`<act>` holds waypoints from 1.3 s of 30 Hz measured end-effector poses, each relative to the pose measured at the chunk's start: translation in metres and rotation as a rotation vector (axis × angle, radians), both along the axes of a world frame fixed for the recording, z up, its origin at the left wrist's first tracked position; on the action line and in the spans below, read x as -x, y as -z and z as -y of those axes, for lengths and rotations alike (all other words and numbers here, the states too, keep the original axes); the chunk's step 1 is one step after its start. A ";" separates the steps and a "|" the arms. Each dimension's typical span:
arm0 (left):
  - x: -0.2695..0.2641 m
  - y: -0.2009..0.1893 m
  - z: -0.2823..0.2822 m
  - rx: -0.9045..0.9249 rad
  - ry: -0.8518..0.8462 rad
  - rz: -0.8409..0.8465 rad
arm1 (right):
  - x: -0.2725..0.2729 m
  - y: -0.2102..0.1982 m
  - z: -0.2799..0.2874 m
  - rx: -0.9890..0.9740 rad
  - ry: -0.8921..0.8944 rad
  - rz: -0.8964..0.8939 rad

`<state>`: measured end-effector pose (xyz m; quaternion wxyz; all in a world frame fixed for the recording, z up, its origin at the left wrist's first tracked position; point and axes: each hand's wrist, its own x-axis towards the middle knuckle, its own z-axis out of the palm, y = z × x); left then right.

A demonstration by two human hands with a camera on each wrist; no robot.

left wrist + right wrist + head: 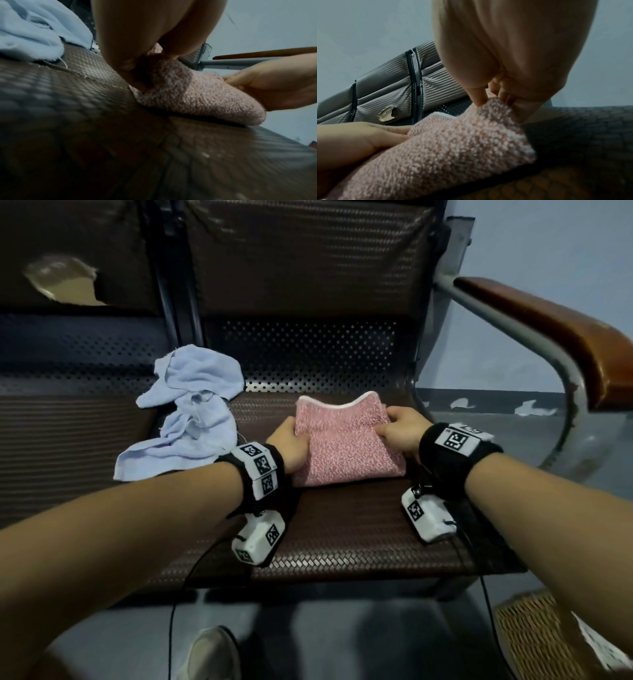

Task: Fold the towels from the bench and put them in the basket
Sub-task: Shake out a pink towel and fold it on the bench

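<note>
My left hand (289, 445) and my right hand (402, 430) each pinch a side edge of the folded pink towel (346, 445), thumbs on top, fingers (478, 97) curled under. It lies on the counter (342, 529). A crumpled blue towel (191, 412) sits just beside it to the left. The wicker basket (534, 635) stands on the floor at lower right.

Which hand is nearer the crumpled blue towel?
Left. The left hand grips the pink towel on its left edge, just right of the blue towel; the right hand grips the pink towel's far side.
</note>
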<state>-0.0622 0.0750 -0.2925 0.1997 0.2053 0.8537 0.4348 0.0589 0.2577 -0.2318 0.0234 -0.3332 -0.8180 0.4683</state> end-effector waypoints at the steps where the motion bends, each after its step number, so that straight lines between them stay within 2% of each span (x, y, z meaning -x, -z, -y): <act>1: 0.001 0.001 -0.001 -0.023 -0.021 0.002 | 0.000 0.001 -0.001 -0.020 0.010 0.018; 6: 0.012 -0.001 0.003 0.157 -0.083 0.138 | 0.001 -0.001 -0.001 -0.173 0.005 0.224; 7: 0.012 -0.002 0.005 0.192 -0.091 0.144 | 0.001 -0.003 -0.001 -0.259 -0.024 0.239; 9: 0.011 -0.009 0.010 0.250 -0.091 -0.055 | -0.002 -0.013 0.003 -0.537 -0.145 0.174; 11: 0.006 -0.019 0.015 0.178 0.021 -0.295 | -0.008 -0.018 0.013 -0.660 -0.346 0.057; 13: -0.001 -0.028 0.020 0.088 0.231 -0.255 | -0.017 -0.017 0.020 -0.620 -0.539 0.152; 15: -0.007 -0.027 0.026 0.223 0.430 -0.175 | -0.024 -0.013 0.024 -0.626 -0.634 0.352; 16: -0.015 -0.024 0.031 0.325 0.488 -0.194 | -0.031 -0.013 0.027 -0.661 -0.659 0.415; 17: -0.015 -0.019 0.032 0.398 0.517 -0.241 | -0.030 -0.011 0.025 -0.685 -0.664 0.431; 19: -0.016 -0.016 0.033 0.455 0.491 -0.343 | -0.025 -0.013 0.019 -0.679 -0.599 0.348; 23: -0.013 -0.029 0.042 0.413 0.403 -0.410 | -0.029 -0.018 0.009 -0.614 -0.492 0.198; 25: -0.010 -0.032 0.048 0.270 0.346 -0.316 | -0.038 -0.020 0.003 -0.540 -0.425 0.091; 28: -0.006 -0.033 0.052 0.042 0.259 -0.082 | -0.049 -0.021 -0.003 -0.295 -0.362 -0.050; 30: -0.004 -0.030 0.053 -0.029 0.220 0.031 | -0.053 -0.019 -0.005 -0.240 -0.384 -0.051; 34: -0.009 -0.020 0.049 -0.081 0.081 0.123 | -0.052 -0.012 -0.009 -0.322 -0.275 0.019; 36: -0.011 -0.015 0.047 -0.020 0.051 0.115 | -0.049 -0.008 -0.006 -0.336 -0.242 0.094; 39: -0.014 -0.011 0.043 0.186 0.026 -0.030 | -0.044 -0.003 0.000 -0.426 -0.223 0.205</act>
